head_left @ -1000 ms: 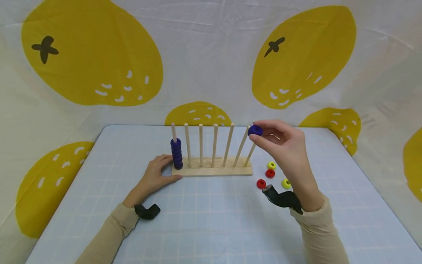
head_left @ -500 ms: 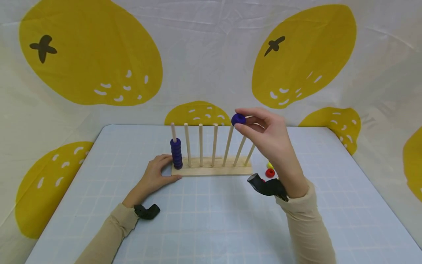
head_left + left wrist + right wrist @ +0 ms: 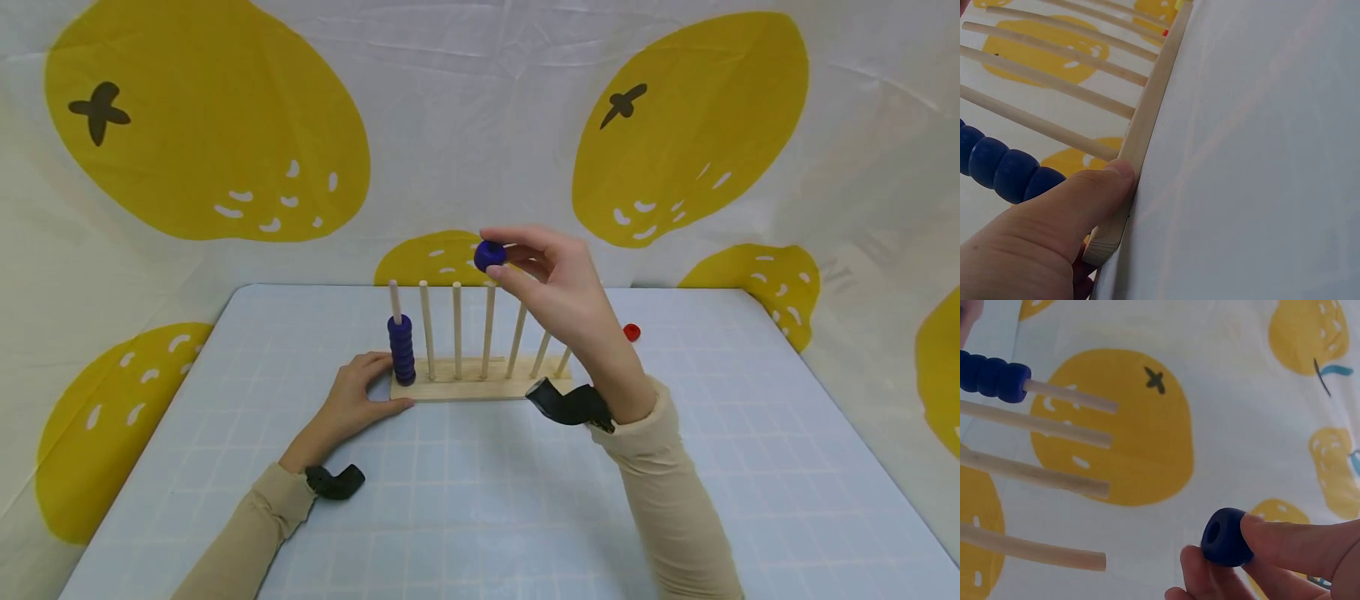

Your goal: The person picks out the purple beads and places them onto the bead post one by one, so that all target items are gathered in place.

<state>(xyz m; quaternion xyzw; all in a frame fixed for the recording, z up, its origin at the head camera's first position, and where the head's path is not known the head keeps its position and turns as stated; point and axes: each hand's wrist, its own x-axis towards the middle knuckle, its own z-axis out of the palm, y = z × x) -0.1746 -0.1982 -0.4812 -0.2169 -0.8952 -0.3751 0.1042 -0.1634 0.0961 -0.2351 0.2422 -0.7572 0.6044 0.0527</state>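
My right hand (image 3: 558,279) pinches a blue bead (image 3: 491,257) between thumb and fingers, above the middle pegs of a wooden peg rack. In the right wrist view the hole of this bead (image 3: 1225,537) faces the peg tips, apart from them. My left hand (image 3: 352,400) grips the left end of the rack's base (image 3: 480,389), thumb on the front edge, as the left wrist view also shows. A stack of blue beads (image 3: 402,350) fills the lower part of the leftmost peg (image 3: 395,300); its top sticks out bare. The other pegs carry no beads where visible.
One red bead (image 3: 632,332) lies on the table (image 3: 450,500) behind my right forearm, which hides the area to the rack's right. A white cloth with yellow fruit prints (image 3: 480,125) hangs behind the table.
My right hand has moved left and up with the blue bead, from the rack's right end to above its middle. Its forearm now covers the loose beads on the right. My left hand stays put.
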